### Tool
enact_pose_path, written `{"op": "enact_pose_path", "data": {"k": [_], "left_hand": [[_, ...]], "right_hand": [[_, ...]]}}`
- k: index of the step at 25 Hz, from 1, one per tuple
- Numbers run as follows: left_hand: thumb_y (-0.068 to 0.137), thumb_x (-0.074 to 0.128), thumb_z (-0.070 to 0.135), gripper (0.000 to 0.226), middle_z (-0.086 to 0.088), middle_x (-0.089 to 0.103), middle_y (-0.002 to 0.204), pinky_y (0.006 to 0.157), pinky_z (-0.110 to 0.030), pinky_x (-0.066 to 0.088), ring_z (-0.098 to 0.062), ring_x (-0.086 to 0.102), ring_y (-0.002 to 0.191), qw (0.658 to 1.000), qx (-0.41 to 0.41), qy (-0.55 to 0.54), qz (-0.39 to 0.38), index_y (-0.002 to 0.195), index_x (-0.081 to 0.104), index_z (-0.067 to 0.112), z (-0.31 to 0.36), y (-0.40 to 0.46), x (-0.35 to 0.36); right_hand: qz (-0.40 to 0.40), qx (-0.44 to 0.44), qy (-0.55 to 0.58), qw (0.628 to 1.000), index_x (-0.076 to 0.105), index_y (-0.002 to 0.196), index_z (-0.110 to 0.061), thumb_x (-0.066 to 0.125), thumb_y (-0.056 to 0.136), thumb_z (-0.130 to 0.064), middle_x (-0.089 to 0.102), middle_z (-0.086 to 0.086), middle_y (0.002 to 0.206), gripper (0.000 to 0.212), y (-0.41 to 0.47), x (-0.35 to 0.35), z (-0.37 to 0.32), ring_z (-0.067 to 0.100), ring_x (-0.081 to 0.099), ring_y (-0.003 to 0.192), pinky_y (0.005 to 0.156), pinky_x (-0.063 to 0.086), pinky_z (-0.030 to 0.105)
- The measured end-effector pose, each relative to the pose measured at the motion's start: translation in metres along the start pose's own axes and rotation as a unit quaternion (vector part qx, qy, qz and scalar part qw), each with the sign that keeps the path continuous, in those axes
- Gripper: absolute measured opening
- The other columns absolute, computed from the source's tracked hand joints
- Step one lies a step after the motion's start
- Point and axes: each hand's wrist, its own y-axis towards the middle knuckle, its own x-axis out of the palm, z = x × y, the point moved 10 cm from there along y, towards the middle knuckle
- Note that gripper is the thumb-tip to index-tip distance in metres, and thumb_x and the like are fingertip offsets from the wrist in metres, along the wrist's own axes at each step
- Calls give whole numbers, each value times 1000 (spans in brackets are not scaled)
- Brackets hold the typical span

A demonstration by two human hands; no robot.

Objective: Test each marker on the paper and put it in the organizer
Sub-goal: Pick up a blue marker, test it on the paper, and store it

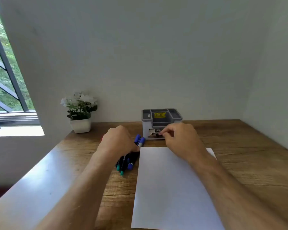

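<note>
Markers [129,161] lie bunched on the wooden counter [239,163], just beside the left edge of a blank white sheet of paper [171,188]. Their dark barrels point away from the camera; two teal ends and one blue end face the near side, and two blue caps show at the far end of the bunch, close to the organizer [161,121]. The left hand [118,141] is over the far part of the bunch with its fingers curled down onto the markers; whether it grips one or merely rests on them I cannot tell, since the back of the hand hides the fingertips. The right hand [181,138] is at the far top edge of the paper, in front of the organizer, its fingers bent and pinched together at the organizer's lower front label; what they hold, if anything, is too small to tell. The organizer is grey and white, with several open compartments and a yellow price sticker inside, and it stands against the wall. A potted plant [80,112] with white flowers stands at the far left corner, near a window [5,80].
</note>
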Motion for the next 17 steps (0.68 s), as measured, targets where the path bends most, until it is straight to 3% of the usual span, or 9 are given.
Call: {"op": "enact_pose_path", "data": {"k": [4,10,13,17], "left_hand": [[66,85,48,43,1,70,81,68,-31,59,-14,66,72,999,-6,47,-3,94,73,18,-2,5,4],[61,84,58,49,1,62,69,52,-27,50,-14,60,61,994,-9,107,20,70,54,19,4,5,12],[66,82,51,45,2,59,67,45,-24,41,-12,57,58,996,1,89,31,66,49,21,10,2,14],[69,77,49,33,1,64,64,48,-24,46,-14,62,58,998,-20,0,65,68,62,19,5,-2,-4]], "right_hand": [[-32,27,-4,999,76,99,-23,59,92,-23,74,-5,94,18,2,15,5,7,64,82,74,55,24],[-48,49,9,998,76,100,-26,60,92,-23,74,-7,97,18,0,34,12,5,62,84,73,49,19],[-49,54,57,996,77,96,-24,63,91,-20,73,-8,93,15,-5,41,15,-3,57,77,66,39,7],[-44,60,112,991,77,91,-27,66,89,-23,65,-20,80,12,-4,46,18,-9,57,77,65,35,5]]}}
